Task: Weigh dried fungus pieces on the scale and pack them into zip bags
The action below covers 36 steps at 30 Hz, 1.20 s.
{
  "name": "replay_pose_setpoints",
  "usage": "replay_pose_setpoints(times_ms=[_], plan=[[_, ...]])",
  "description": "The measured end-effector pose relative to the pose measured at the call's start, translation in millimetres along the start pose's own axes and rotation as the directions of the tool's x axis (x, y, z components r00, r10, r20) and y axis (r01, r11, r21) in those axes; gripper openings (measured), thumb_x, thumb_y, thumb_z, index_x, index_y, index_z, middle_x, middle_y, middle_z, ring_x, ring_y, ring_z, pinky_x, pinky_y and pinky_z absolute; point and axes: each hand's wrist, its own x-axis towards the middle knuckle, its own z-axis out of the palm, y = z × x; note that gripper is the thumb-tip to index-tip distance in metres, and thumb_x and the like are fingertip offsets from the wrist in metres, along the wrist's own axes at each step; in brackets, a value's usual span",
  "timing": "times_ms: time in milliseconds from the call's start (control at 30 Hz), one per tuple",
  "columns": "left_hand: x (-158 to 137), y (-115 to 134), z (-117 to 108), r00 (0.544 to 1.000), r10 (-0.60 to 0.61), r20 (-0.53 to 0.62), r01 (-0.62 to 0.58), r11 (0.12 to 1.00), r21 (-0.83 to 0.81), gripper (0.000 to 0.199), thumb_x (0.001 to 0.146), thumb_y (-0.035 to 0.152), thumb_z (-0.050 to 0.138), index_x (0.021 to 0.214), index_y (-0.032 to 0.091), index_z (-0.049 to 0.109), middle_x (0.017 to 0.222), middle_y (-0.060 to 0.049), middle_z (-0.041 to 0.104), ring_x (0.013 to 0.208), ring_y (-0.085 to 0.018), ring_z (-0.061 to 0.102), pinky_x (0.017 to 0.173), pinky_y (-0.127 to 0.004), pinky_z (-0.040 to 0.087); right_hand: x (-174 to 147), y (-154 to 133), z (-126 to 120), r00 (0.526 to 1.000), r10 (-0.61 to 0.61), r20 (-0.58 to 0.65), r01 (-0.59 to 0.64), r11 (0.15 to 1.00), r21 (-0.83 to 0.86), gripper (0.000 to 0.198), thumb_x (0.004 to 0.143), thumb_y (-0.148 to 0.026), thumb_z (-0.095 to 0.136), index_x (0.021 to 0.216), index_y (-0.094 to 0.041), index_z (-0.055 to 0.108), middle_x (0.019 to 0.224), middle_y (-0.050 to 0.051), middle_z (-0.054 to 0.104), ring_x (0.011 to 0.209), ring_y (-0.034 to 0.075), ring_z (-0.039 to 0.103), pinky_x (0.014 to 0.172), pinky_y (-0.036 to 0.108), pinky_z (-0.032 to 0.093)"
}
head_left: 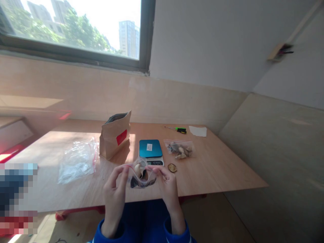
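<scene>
Between my two hands is a clear zip bag [144, 183] with a red line along its top. Its mouth is spread apart, and pale and dark dried pieces lie inside. My left hand [115, 185] pinches the left edge of the opening; my right hand [165, 180] pinches the right edge. Just behind the bag stands a kitchen scale [151, 148] with a blue top and a small white label. Its display is partly hidden by the bag. A dark, round dried slice [172, 167] lies on the table by my right hand.
A brown paper pouch [113, 140] with a red label stands open-topped left of the scale. Further left lie empty clear zip bags [78, 162]. Right of the scale rests a filled zip bag [180, 149]. Behind are a screwdriver [180, 130] and white paper [198, 131] on the wooden table [215, 172].
</scene>
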Motion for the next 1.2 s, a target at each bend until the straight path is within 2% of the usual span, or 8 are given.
replay_pose_setpoints(times_ms=[100, 233, 333, 533, 800, 967, 1100, 1200], plan=[[-1.1, 4.9, -2.1, 0.981, -0.151, -0.125, 0.138, 0.985, -0.106, 0.032, 0.08, 0.052, 0.065, 0.085, 0.02, 0.068, 0.076, 0.0, 0.07, 0.07, -0.017, 0.065, 0.064, -0.027, 0.051, 1.0, -2.0, -5.1, 0.997, 0.014, -0.08, -0.015, 1.0, -0.004, 0.035, 0.09, -0.049, 0.057, 0.085, -0.021, 0.076, 0.087, 0.008, 0.078, 0.086, 0.023, 0.073, 0.076, 0.029, 0.056], [-2.5, 4.0, -2.4, 0.977, -0.169, -0.129, 0.14, 0.968, -0.207, 0.031, 0.079, 0.051, 0.067, 0.083, 0.02, 0.065, 0.072, 0.001, 0.068, 0.066, -0.015, 0.064, 0.064, -0.025, 0.051, 2.7, -0.6, -7.7, 0.998, 0.023, -0.051, -0.02, 0.998, 0.06, 0.035, 0.085, -0.052, 0.063, 0.09, -0.02, 0.074, 0.092, 0.008, 0.077, 0.086, 0.022, 0.073, 0.076, 0.029, 0.056], [-1.6, 1.0, -2.8, 0.968, -0.188, -0.164, 0.14, 0.954, -0.267, 0.027, 0.083, 0.047, 0.064, 0.082, 0.02, 0.062, 0.069, 0.003, 0.066, 0.064, -0.013, 0.062, 0.065, -0.025, 0.05, 3.0, 2.5, -8.0, 0.998, 0.058, -0.007, -0.056, 0.992, 0.116, 0.034, 0.083, -0.053, 0.065, 0.085, -0.019, 0.07, 0.083, 0.007, 0.077, 0.083, 0.023, 0.073, 0.08, 0.031, 0.055], [3.6, 1.8, -5.2, 0.972, -0.212, -0.099, 0.176, 0.942, -0.286, 0.025, 0.084, 0.044, 0.063, 0.081, 0.02, 0.061, 0.072, 0.002, 0.067, 0.072, -0.015, 0.064, 0.07, -0.025, 0.049, 2.7, 6.0, -10.2, 0.99, 0.035, -0.134, -0.026, 0.997, 0.069, 0.033, 0.086, -0.051, 0.062, 0.075, -0.02, 0.068, 0.078, 0.006, 0.075, 0.079, 0.021, 0.07, 0.077, 0.031, 0.053], [-1.0, -1.5, -9.3, 0.971, -0.203, -0.129, 0.177, 0.966, -0.188, 0.027, 0.081, 0.048, 0.067, 0.086, 0.021, 0.062, 0.071, 0.004, 0.062, 0.061, -0.011, 0.055, 0.056, -0.021, 0.043, -1.6, 5.6, -9.0, 0.968, -0.07, -0.242, 0.07, 0.997, -0.008, 0.03, 0.091, -0.043, 0.057, 0.074, -0.02, 0.066, 0.075, 0.003, 0.072, 0.075, 0.019, 0.066, 0.074, 0.03, 0.049], [-0.7, -1.0, -9.5, 0.972, -0.124, -0.2, 0.1, 0.987, -0.129, 0.027, 0.081, 0.047, 0.067, 0.082, 0.02, 0.062, 0.07, 0.004, 0.06, 0.061, -0.01, 0.052, 0.055, -0.021, 0.042, -4.5, 3.8, -6.3, 0.952, -0.172, -0.252, 0.146, 0.982, -0.119, 0.029, 0.094, -0.038, 0.054, 0.074, -0.02, 0.066, 0.073, 0.002, 0.066, 0.075, 0.017, 0.062, 0.076, 0.029, 0.046], [-0.8, -1.3, -9.0, 0.972, -0.112, -0.206, 0.085, 0.987, -0.136, 0.027, 0.079, 0.046, 0.068, 0.081, 0.02, 0.063, 0.067, 0.004, 0.06, 0.059, -0.011, 0.054, 0.053, -0.021, 0.043, -3.0, 8.4, -8.9, 0.957, -0.151, -0.247, 0.128, 0.986, -0.108, 0.032, 0.094, -0.041, 0.053, 0.072, -0.02, 0.064, 0.072, 0.002, 0.066, 0.075, 0.018, 0.062, 0.076, 0.029, 0.047], [-1.8, -2.2, -7.6, 0.983, -0.109, -0.147, 0.081, 0.979, -0.185, 0.024, 0.081, 0.044, 0.067, 0.083, 0.02, 0.064, 0.07, 0.002, 0.066, 0.063, -0.014, 0.061, 0.061, -0.024, 0.049, 0.1, 14.9, -15.9, 0.97, -0.142, -0.195, 0.117, 0.984, -0.13, 0.033, 0.094, -0.046, 0.05, 0.081, -0.02, 0.064, 0.08, 0.004, 0.069, 0.08, 0.019, 0.064, 0.077, 0.03, 0.048]])
